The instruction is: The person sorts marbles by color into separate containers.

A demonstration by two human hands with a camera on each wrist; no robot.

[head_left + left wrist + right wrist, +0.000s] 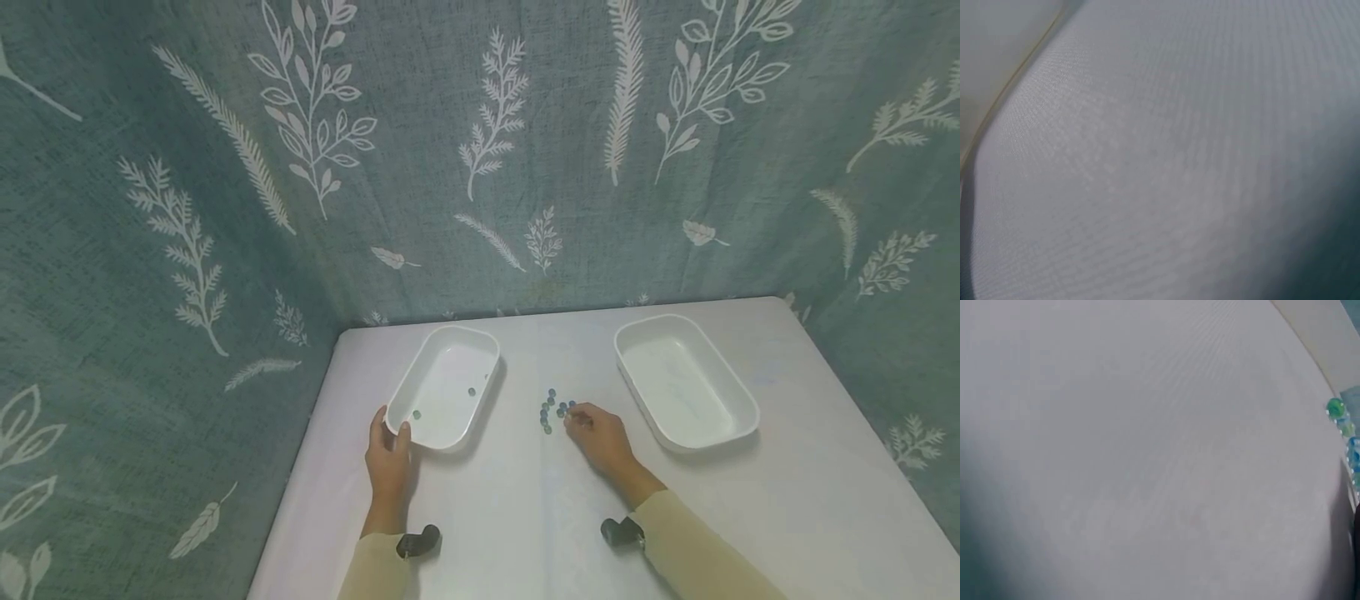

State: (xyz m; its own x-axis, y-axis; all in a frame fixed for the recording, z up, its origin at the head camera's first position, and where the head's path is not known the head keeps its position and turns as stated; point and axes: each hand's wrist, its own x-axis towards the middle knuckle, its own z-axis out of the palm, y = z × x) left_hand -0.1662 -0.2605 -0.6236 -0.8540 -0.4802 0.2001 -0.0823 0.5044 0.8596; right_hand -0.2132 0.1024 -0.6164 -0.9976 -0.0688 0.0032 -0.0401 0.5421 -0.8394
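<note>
In the head view, my left hand [388, 467] grips the near left corner of a white tray [442, 433], its thumb at the front rim and its fingers along the side. A few small marbles [417, 414] lie in that tray. My right hand [600, 437] is at a loose cluster of blue and green glass marbles [545, 414] on the table between the trays. Its fingers are bent and the tips touch the cluster's right side; whether they pinch a marble is too small to tell. At the right wrist view's edge, marbles [1335, 408] show clear green and blue.
A second white tray [690, 383] stands to the right of my right hand. Both trays rest on a white-covered table [510, 517]. Leaf-patterned green curtains [420, 167] hang behind the table and at its sides. The left wrist view mostly holds blurred white cloth.
</note>
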